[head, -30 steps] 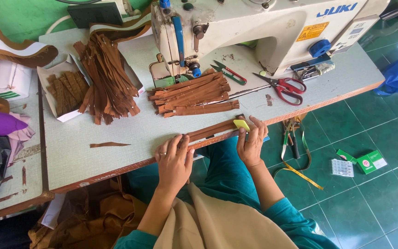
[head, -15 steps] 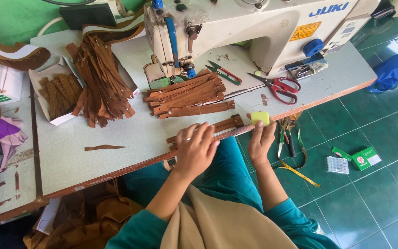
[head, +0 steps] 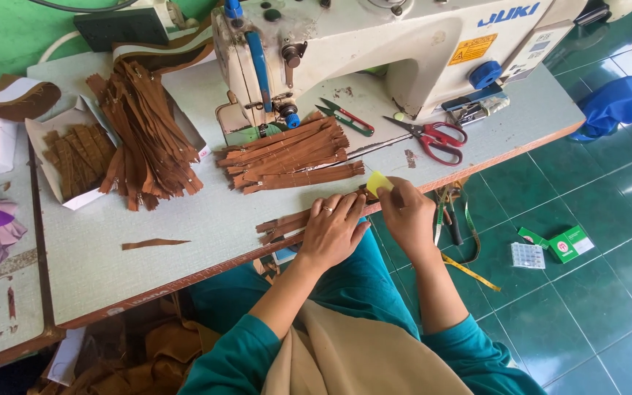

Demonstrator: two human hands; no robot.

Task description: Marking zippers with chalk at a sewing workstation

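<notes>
i see a small flat yellow piece of chalk point(head: 378, 183) pinched in the grip of my right hand point(head: 406, 216), fingers closed on it, at the near edge of the pale grey-green counter point(head: 206, 219). just to its left, a few long brown fabric strips point(head: 284, 225) lie along that same edge, and my left hand point(head: 333, 230) rests flat on them, fingers spread and pressing down, holding nothing in a closed grip; a ring shows on one finger. beyond the hands sits a fanned stack of brown fabric strips point(head: 287, 155), touching the base of the white sewing machine point(head: 374, 44). to the right of that stack lie small green-and-red thread snips point(head: 345, 117) and red-handled scissors point(head: 433, 136), near each other but apart. further left, a big heap of brown zippered strips point(head: 146, 139) overlaps a shallow white cardboard box point(head: 67, 150) with more brown pieces inside. a single loose brown strip point(head: 153, 243) lies alone, well apart from the rest. on the green tiled floor point(head: 587, 314) to the right sit a small green box point(head: 568, 243) and a blue cloth point(head: 612, 106).
</notes>
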